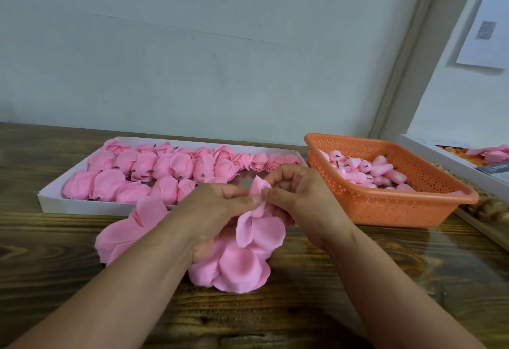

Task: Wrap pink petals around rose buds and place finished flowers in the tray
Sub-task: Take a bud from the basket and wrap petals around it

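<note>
Both hands meet over a heap of loose pink petals [234,263] on the wooden table. My left hand [217,211] pinches a pink petal piece [257,208] between thumb and fingers. My right hand [297,194] pinches the same piece from the right, fingers curled over its top. A bud inside it cannot be seen. Behind the hands lies a white tray [52,197] filled with several finished pink flowers [154,169]. An orange perforated basket [391,205] at the right holds several pink rose buds [366,172].
More loose petals [124,233] lie left of my left wrist. A white box [440,161] with pink and orange pieces stands at the far right edge. A pale wall rises just behind the table. Bare wood table [385,279] shows in front and at the right.
</note>
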{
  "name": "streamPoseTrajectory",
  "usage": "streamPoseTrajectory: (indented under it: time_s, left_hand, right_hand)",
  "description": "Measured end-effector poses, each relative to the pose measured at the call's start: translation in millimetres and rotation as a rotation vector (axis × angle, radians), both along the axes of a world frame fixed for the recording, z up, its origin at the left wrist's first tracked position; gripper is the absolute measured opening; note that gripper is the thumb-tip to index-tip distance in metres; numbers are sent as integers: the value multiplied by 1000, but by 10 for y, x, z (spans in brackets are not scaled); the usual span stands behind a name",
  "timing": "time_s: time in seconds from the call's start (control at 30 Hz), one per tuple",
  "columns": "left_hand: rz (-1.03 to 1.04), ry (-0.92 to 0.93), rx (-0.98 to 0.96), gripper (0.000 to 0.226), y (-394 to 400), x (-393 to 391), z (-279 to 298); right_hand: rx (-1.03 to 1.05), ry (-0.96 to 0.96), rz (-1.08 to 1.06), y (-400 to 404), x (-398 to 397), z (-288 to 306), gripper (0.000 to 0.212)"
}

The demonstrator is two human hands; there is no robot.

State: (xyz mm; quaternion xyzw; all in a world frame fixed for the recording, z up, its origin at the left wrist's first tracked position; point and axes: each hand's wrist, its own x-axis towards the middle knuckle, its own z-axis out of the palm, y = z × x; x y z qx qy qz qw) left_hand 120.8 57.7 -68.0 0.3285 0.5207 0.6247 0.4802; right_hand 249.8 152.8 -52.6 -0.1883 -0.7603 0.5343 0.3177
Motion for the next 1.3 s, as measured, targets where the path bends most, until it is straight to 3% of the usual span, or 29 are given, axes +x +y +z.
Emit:
streamPoseTrajectory:
  time_s: [0.17,0.33,0.43,0.53,0.6,0.63,0.7,0.83,0.9,1.03,1.1,1.2,1.3]
  left_hand:
    - [65,177,-29,4,-11,24,3]
    - [42,82,-16,33,-21,21,26]
    - [-19,-82,24,57,-36,4,85]
    - [-66,-72,89,36,-59,66,85]
    - [30,-15,56,15,-43,109,49]
    - [84,4,27,18,-31,107,25]
    - [144,23,-18,28,-11,89,13]
    - [211,250,-100,26,-5,50,3]
    - [216,277,-101,30,-10,55,26]
    - [222,316,-73,31,-14,64,52]
    - [228,255,-4,24,-8,73,63]
    - [197,22,82,11,-9,92,76]
    - [121,-215,116,33,6,101,52]
  right_hand:
    - [169,-74,-66,-62,-6,24,16]
    - [110,-63,-169,-30,-49,4,20]
    - [51,5,-264,29,-48,-13,21]
    - [46,51,-321,54,-56,-40,23]
    - [65,50,-335,41,-75,-52,23]
    - [79,38,-338,30,-86,-55,23]
    - [157,-9,-338,11,-94,-51,19]
    - [500,-124,-260,-63,-59,-23,15]
    - [654,-174,-218,-107,-55,-12,12]
    - [747,-187,-209,-139,-73,-25,12]
    - [658,-133,-268,-129,-77,-25,15]
    - [507,-18,-362,-90,-76,-11,27]
    - [476,40,-424,-67,-72,-7,35]
